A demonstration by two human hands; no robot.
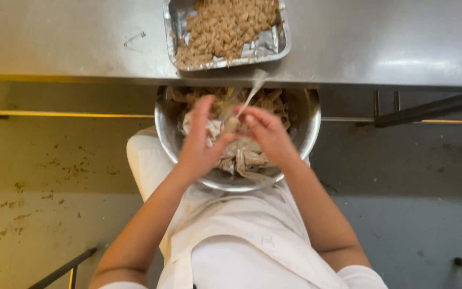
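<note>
Head view, both hands (231, 136) over bowl (306, 126)

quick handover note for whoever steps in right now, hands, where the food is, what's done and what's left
Left hand: over the metal bowl, fingers curled around a floured piece.
Right hand: also over the bowl, pinching the same small piece at its tip.
The bowl rests on the person's lap at the steel table edge, holding more floury pieces.
Done: the foil tray on the table is largely filled with coated pieces.
Left: the pieces in the bowl, plus the one in hand.
</note>
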